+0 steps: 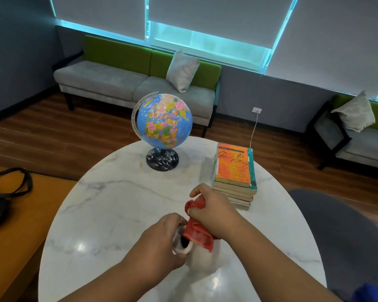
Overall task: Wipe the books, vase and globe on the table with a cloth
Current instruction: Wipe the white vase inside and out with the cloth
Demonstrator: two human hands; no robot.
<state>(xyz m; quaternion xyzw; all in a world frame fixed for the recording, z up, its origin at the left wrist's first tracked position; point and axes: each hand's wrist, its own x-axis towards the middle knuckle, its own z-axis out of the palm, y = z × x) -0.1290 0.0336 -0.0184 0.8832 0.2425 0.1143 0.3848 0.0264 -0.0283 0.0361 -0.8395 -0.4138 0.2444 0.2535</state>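
Head view: my left hand (162, 234) curls round the mouth of the smooth white vase (202, 261) near the front of the round, grey-veined marble worktop (109, 203). My right hand (214, 214) clutches a crumpled red cloth (196, 232) against the vase's neck. Farther back stand the glossy globe (165, 120) on its speckled dark base and, to its right, a stack of paperback books (235, 171).

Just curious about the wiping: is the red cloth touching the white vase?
Touching. Head view shows the red cloth pressed onto the white vase beside its mouth.
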